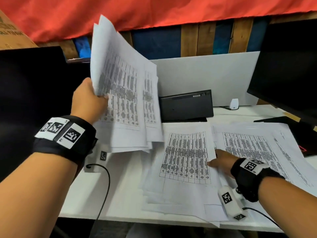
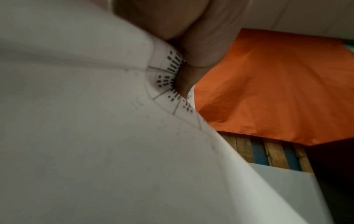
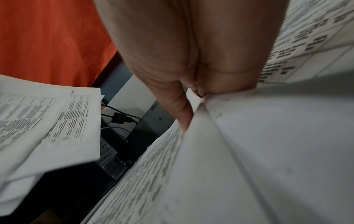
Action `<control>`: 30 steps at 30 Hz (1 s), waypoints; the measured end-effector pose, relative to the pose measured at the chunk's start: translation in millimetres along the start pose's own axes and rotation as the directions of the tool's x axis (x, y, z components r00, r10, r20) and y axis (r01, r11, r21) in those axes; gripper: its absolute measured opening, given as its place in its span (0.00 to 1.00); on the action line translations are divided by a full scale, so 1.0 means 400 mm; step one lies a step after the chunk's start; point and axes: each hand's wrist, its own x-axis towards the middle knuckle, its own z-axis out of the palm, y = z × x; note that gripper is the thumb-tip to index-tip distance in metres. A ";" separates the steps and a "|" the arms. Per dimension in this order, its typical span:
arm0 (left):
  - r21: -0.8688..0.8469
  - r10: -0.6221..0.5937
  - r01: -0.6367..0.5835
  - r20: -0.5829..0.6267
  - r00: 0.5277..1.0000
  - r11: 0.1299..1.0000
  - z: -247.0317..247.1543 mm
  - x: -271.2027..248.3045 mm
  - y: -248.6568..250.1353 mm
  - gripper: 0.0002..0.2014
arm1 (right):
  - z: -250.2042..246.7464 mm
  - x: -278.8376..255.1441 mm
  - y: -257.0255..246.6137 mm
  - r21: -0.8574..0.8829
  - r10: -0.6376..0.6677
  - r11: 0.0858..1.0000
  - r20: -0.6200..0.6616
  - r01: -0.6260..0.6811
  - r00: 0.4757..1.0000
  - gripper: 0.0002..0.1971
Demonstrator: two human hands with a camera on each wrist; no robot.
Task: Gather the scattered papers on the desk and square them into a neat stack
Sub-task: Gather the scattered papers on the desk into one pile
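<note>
Roughly midway, by judgement. Left hand (image 1: 89,98) gripped fanned bundle of white printed table sheets (image 1: 123,93), raised off white desk (image 1: 123,189), edges uneven. Right hand (image 1: 221,162) pinched edge of loose printed sheet (image 1: 187,157) lying on desk. More overlapping printed sheets (image 1: 257,148) lay at right, ungathered. Squaring not yet done.

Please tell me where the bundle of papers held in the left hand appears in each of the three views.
Head: raised bundle of papers, upper centre-left, gripped by the left hand.
Left wrist: fills the left and bottom.
Right wrist: at the left edge.
Shared landmark: red cloth.
</note>
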 end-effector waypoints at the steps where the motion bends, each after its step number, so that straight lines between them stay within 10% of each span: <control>1: -0.062 -0.059 0.061 0.035 0.998 0.996 0.017 -0.007 -0.006 0.14 | -0.002 0.005 0.006 0.009 0.006 1.000 0.009 -0.006 1.000 0.43; 6: -0.044 -0.286 0.310 0.281 0.916 0.950 0.147 -0.108 -0.063 0.15 | 0.000 -0.129 -0.097 0.055 0.029 0.998 -0.032 -0.027 0.999 0.22; 11: 0.115 -0.499 0.526 0.532 0.684 0.843 0.280 -0.250 -0.144 0.33 | -0.001 -0.149 -0.107 0.272 0.077 0.960 -0.047 -0.061 0.996 0.33; 14: 0.215 -0.552 0.530 0.538 0.637 0.820 0.317 -0.288 -0.167 0.51 | 0.006 -0.130 -0.096 0.266 0.077 0.962 -0.052 -0.061 0.996 0.34; 20: 0.185 -0.454 0.569 0.807 0.378 0.802 0.356 -0.335 -0.081 0.54 | 0.027 -0.149 -0.141 0.058 0.069 0.996 -0.056 -0.066 0.996 0.39; 26: 0.290 -0.580 0.542 0.642 0.501 0.789 0.332 -0.278 -0.088 0.33 | 0.018 -0.151 -0.139 -0.032 0.070 0.997 -0.113 -0.074 0.991 0.22; 30: 0.209 -0.580 0.676 0.718 0.385 0.707 0.351 -0.273 -0.084 0.26 | 0.040 -0.154 -0.154 -0.119 0.090 0.988 -0.071 -0.098 0.993 0.22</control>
